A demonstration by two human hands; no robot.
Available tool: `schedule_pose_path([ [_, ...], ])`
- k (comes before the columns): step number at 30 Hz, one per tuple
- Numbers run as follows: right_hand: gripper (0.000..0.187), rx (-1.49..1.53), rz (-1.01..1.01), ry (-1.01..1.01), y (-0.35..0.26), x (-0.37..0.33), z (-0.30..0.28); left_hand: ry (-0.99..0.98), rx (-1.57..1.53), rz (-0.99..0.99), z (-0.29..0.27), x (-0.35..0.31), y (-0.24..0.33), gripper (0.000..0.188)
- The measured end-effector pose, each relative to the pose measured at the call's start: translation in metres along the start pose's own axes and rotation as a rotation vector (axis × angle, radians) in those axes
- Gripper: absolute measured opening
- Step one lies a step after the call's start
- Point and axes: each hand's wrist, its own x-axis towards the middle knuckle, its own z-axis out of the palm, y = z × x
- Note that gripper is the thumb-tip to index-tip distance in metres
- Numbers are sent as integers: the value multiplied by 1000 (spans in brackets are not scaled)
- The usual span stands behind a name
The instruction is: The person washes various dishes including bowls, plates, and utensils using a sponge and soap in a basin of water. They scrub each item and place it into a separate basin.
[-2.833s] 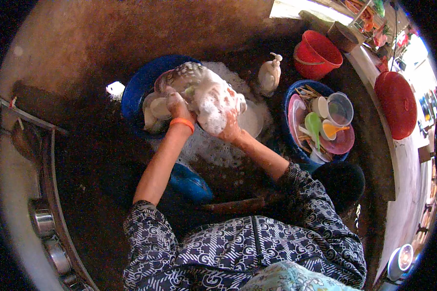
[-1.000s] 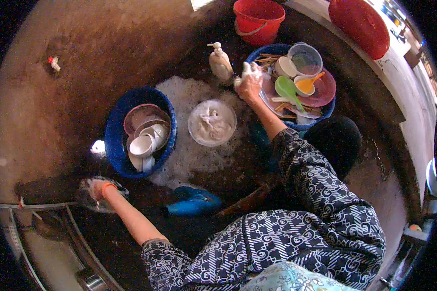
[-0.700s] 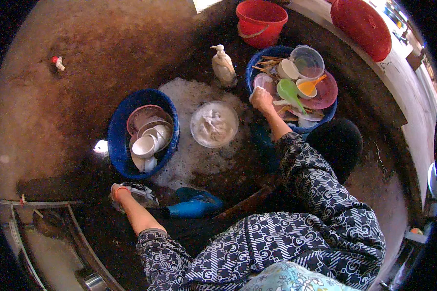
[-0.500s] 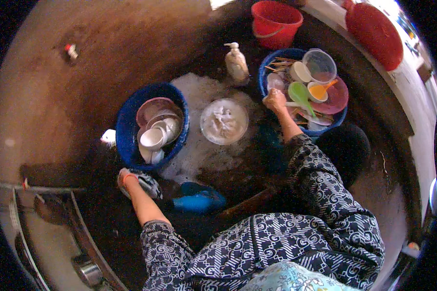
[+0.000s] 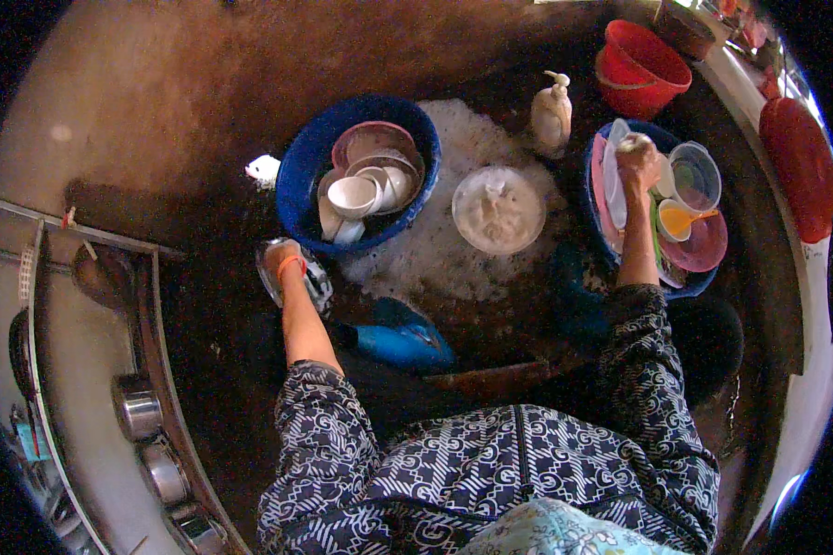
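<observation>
My left hand (image 5: 287, 260), with an orange band at the wrist, is closed over a shiny grey-and-black thing (image 5: 317, 282) next to the left blue basin (image 5: 290, 176); its kind is unclear. That basin holds a pink bowl (image 5: 370, 139) and several white cups and bowls (image 5: 352, 196). On the right, my right hand (image 5: 638, 162) is closed above the other blue basin (image 5: 596, 208). Something pale shows at its fingers, too blurred to name. Around it lie a clear container (image 5: 696, 178), an orange spoon (image 5: 690, 220) in a white cup, and pink dishes (image 5: 702, 245).
A round tub of foamy water (image 5: 498, 211) stands between the basins on sudsy ground. Behind are a pump bottle (image 5: 553, 116) and a red bucket (image 5: 634, 74). Blue footwear (image 5: 403, 344) shows near my left arm. Metal pots (image 5: 140, 407) stand at the lower left.
The view has swung, so the basins sit farther right and higher. My right hand has gone from the right basin's left side to its far part. My left hand stays by the shiny thing.
</observation>
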Motion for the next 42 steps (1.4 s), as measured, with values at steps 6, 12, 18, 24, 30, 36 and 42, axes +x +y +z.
schedule_pose_path([
  [6, 30, 205, 32, 118, -48, 29, -53, 100, 141, 267, 0, -3, -16, 23],
  [12, 22, 520, -184, 119, -107, 14, -53, 26, 473, 460, 6, -9, -19, 23],
  [18, 16, 738, -529, -25, -161, -51, -31, -259, -55, 678, -52, -111, 79, 48],
  [24, 21, 507, -897, -532, -188, -178, 3, -1424, -1119, 214, -53, -219, 140, 81],
  [30, 28, 717, -719, -611, -162, -213, 37, -1238, -1235, 38, -22, -229, 122, 51],
  [36, 55, 43, -581, -531, -87, -189, 61, -966, -1190, 466, -33, -218, 116, 56],
  [42, 60, -263, -698, -942, -51, -205, 123, -1051, -1190, 594, -35, -230, 113, 55],
])
